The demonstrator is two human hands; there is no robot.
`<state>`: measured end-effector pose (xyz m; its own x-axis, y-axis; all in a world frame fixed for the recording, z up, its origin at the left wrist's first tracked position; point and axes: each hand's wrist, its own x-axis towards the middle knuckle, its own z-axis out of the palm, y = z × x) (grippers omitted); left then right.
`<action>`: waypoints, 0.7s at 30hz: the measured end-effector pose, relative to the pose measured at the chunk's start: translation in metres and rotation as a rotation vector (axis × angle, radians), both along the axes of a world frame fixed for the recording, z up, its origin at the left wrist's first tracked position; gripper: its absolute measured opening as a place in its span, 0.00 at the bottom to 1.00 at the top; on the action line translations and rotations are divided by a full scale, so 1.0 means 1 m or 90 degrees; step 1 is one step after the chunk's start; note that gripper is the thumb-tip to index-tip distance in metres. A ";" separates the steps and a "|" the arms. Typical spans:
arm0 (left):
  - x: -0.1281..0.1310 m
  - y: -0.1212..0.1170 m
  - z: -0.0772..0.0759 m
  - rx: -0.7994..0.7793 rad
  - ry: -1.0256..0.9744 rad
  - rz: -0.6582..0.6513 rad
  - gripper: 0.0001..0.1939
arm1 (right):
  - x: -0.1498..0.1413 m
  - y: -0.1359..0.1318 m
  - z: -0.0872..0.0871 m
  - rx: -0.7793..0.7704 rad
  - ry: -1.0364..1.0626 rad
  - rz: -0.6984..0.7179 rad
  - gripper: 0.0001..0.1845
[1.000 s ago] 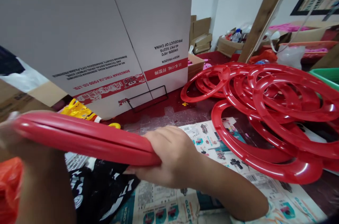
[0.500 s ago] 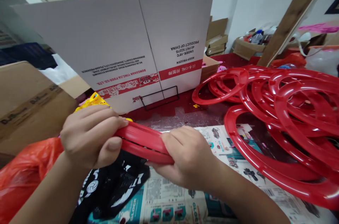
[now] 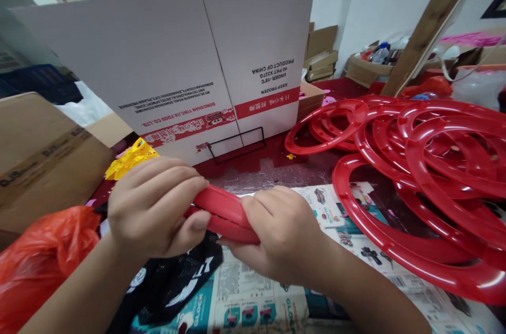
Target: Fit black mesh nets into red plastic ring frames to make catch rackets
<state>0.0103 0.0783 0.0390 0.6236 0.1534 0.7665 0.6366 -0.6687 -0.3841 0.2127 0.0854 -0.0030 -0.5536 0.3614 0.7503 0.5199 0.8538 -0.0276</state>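
Observation:
Between my hands is a red, curved plastic piece [image 3: 225, 211] with a dark seam along its length. My left hand [image 3: 158, 207] is closed around its left end, thumb pressed on the near side. Its right end sits in my right hand [image 3: 276, 228], fingers over the top and thumb beneath. Both ends are hidden by my hands, so its full shape cannot be made out. Below it lie a black printed cloth or bag [image 3: 177, 276] and flattened printed cardboard packaging [image 3: 253, 297].
Several glossy red plastic rings [image 3: 435, 165] are heaped at right. A white carton panel [image 3: 177, 60] stands behind a black wire frame [image 3: 237, 145]. At left are an orange plastic bag [image 3: 47, 255], a brown box [image 3: 47, 155] and yellow pieces [image 3: 130, 157]. A wooden post [image 3: 432, 23] leans at right.
My left hand has slid rightward along the red piece, nearer my right hand, and covers more of it. My right hand keeps its hold in nearly the same spot.

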 end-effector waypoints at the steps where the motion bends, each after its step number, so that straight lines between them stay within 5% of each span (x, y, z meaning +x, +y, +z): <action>1: 0.001 0.001 0.001 -0.002 0.003 0.005 0.13 | 0.000 0.000 0.000 0.002 0.002 0.000 0.21; 11: 0.008 0.012 0.007 -0.043 0.005 -0.004 0.08 | -0.001 -0.002 -0.001 -0.022 0.001 -0.019 0.23; 16: -0.011 0.019 0.001 -0.026 -0.055 0.016 0.08 | 0.004 0.002 0.004 -0.150 -0.058 -0.025 0.26; 21: -0.023 0.022 -0.006 -0.024 -0.182 0.038 0.10 | 0.007 0.013 0.001 -0.090 -0.014 -0.001 0.13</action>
